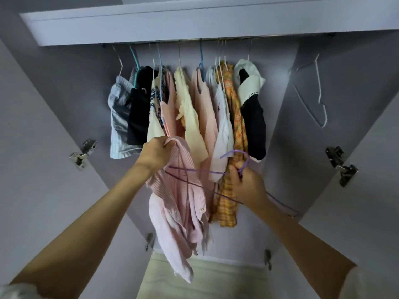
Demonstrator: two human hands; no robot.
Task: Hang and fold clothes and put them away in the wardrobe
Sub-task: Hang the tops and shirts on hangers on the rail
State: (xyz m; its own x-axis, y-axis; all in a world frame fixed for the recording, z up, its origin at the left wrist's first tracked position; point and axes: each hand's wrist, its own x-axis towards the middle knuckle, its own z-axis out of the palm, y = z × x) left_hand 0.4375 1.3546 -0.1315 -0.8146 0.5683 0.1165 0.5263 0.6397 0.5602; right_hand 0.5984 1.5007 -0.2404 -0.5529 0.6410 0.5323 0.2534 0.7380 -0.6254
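metal door hinges (83,154), cream surface (207,279) below the open doors

We have one camera, worn on the head. It looks forward and up into the open wardrobe (54,100), close to the hanging clothes (190,100).

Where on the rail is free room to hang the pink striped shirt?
The rail is bare between the black-and-white garment and the empty white hanger at the right. From the blue striped garment to there, clothes hang packed.
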